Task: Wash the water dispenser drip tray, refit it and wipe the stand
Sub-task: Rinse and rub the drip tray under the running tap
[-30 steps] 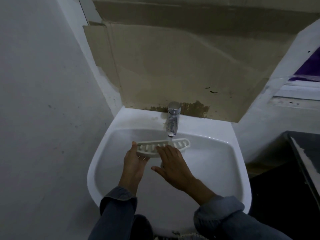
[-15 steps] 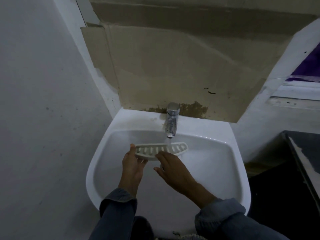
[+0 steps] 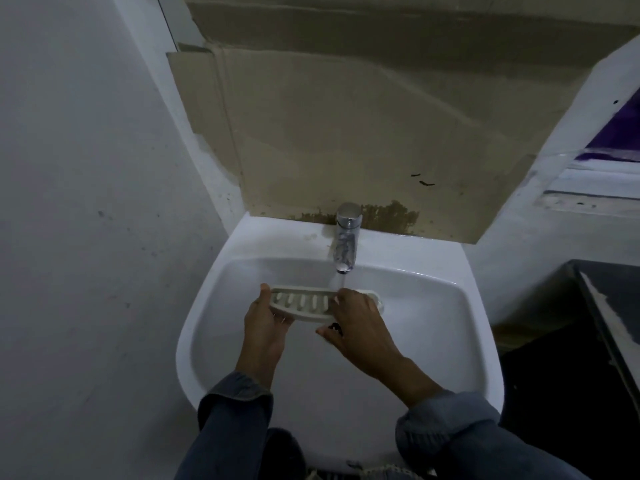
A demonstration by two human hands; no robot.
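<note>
Head view: drip tray (image 3: 304, 304) over the sink (image 3: 433, 306), left hand (image 3: 265, 322) gripping its left end, right hand (image 3: 356, 318) has slid up, fingers pressed flat rubbing it under the tap (image 3: 346, 237) stream — still washing.

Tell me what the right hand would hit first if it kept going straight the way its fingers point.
The right hand already lies on the drip tray. Past that, probably the water stream and tap, though depth is hard to judge.
</note>
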